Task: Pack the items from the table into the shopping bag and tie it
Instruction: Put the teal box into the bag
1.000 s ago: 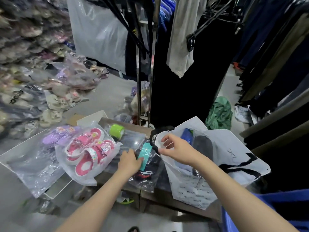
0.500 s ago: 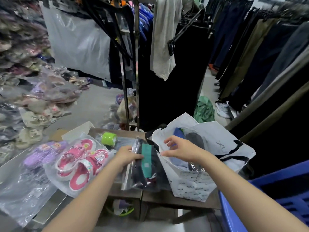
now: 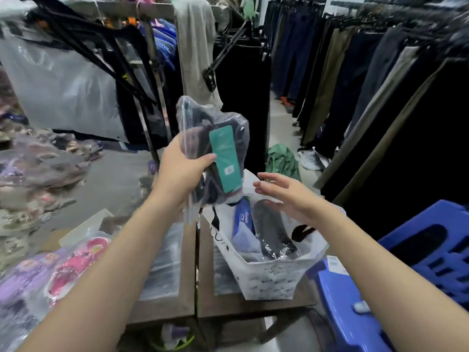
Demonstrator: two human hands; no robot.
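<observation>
My left hand (image 3: 181,174) grips a clear plastic packet of dark clothing with a teal label (image 3: 223,153), held upright in the air above and just left of the white shopping bag (image 3: 269,278). The bag stands open on the brown table (image 3: 241,306), with a blue packet (image 3: 244,219) and a black wrapped item (image 3: 275,232) inside. My right hand (image 3: 291,196) hovers open over the bag's mouth, fingers spread, touching nothing. Pink slippers in plastic (image 3: 73,265) and purple ones (image 3: 22,275) lie at the table's left.
A metal clothes rack (image 3: 154,102) with hanging garments stands right behind the table. Dark trousers hang along the right. A blue plastic crate (image 3: 429,252) sits at the right. A green bag (image 3: 281,158) lies on the floor beyond. Bagged shoes pile up at the left.
My left hand lifted the dark packet off the table and raised it above the bag. My right hand let go of the bag's rim and now hovers open.
</observation>
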